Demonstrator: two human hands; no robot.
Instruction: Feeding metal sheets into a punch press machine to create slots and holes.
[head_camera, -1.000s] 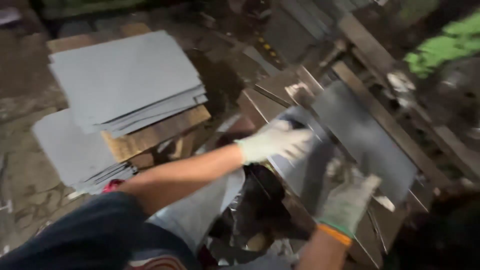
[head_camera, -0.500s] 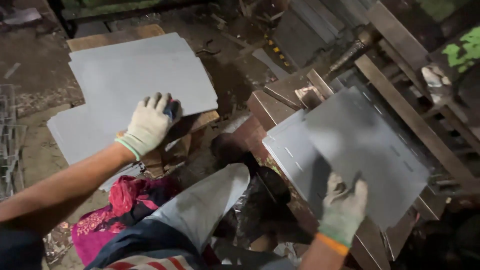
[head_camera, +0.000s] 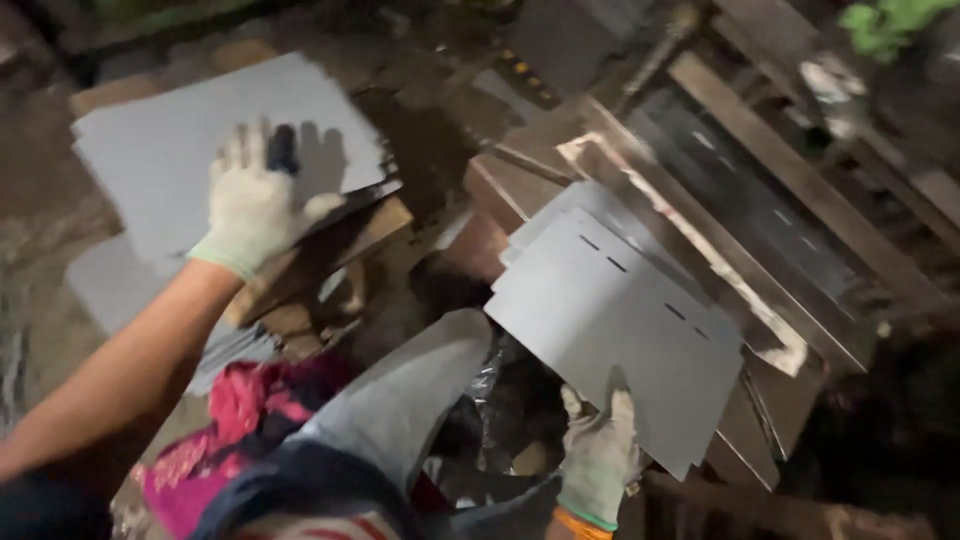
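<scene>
My left hand, in a white work glove, lies on the top grey sheet of a stack at the left, fingers spread and the thumb curled at the sheet's near edge. My right hand, also gloved, pinches the lower edge of a grey slotted sheet that lies tilted over the metal machine bed on the right. A second grey sheet shows just behind the slotted one.
The stack rests on a wooden board. More grey sheets lie lower on the ground at left. My grey trouser leg and a pink cloth fill the bottom middle. Dark steel rails run along the machine.
My left hand left the sheet on the machine, swung to the stack at left and settled on its top sheet. The slotted sheet slid down toward me in my right hand.
</scene>
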